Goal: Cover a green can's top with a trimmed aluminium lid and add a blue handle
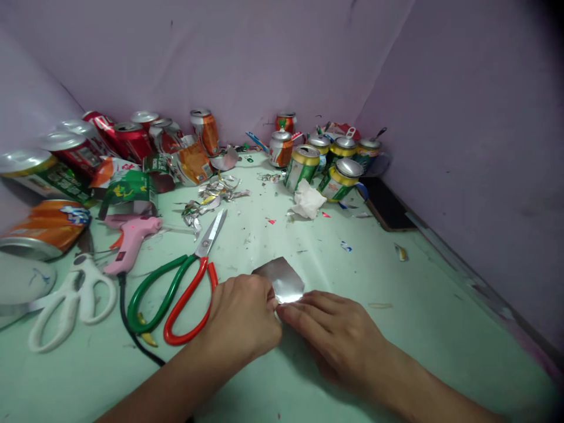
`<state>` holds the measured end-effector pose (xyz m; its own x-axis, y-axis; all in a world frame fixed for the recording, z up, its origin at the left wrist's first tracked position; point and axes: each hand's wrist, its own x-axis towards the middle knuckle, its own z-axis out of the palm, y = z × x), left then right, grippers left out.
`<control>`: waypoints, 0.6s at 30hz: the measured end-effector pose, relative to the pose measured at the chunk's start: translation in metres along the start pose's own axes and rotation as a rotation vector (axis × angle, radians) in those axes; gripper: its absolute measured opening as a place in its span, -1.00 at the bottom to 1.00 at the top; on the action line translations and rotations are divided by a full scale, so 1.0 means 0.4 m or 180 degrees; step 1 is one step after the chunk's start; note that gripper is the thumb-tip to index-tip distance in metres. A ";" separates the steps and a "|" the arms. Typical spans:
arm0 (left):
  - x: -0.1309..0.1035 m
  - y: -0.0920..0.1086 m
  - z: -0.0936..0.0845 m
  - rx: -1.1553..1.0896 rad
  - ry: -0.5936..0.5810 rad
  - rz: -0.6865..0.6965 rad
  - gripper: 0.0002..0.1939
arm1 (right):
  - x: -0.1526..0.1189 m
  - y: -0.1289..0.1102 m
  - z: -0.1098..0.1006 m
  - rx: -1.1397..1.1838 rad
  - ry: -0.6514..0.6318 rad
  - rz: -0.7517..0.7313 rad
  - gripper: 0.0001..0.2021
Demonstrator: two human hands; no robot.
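Note:
A small piece of silvery sheet metal (284,279), shiny along its near edge, lies on the table at the middle of the view. My left hand (247,311) is closed at the sheet's near left side, its fingertips curled and partly hidden. From the right, my right hand (339,329) presses its fingers together on the sheet's near edge. The fingertips of both hands almost meet there. Just left of my left hand lie scissors with one green and one red handle (187,299), blades pointing away.
A pink glue gun (132,244) with a black cord and white scissors (73,299) lie at left. Cut and whole drink cans (132,141) crowd the back left; more cans (304,167) stand back right beside crumpled tissue (307,200). A phone (388,202) rests by the right wall.

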<state>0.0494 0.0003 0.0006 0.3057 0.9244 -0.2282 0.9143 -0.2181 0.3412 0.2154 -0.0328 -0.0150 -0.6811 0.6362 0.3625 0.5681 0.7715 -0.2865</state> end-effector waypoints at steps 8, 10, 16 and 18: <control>-0.001 -0.005 0.003 -0.0173 0.0048 -0.0006 -0.85 | -0.022 -0.007 0.004 -0.0271 0.0017 -0.0122 -0.61; -0.001 -0.006 0.005 -0.0187 0.0055 -0.0010 -0.86 | -0.022 -0.008 0.006 -0.0354 -0.0014 -0.0126 -0.61; 0.001 -0.008 0.005 -0.0143 0.0046 0.0134 -0.86 | -0.038 -0.010 0.008 -0.0389 -0.0243 -0.0166 -0.61; 0.000 -0.009 0.004 -0.0135 0.0031 0.0148 -0.85 | -0.046 -0.010 0.010 -0.0345 -0.0294 -0.0153 -0.62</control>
<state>0.0465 0.0006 -0.0020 0.3449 0.9166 -0.2023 0.8870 -0.2477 0.3897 0.2240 -0.0475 -0.0240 -0.7455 0.6006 0.2890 0.5769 0.7986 -0.1715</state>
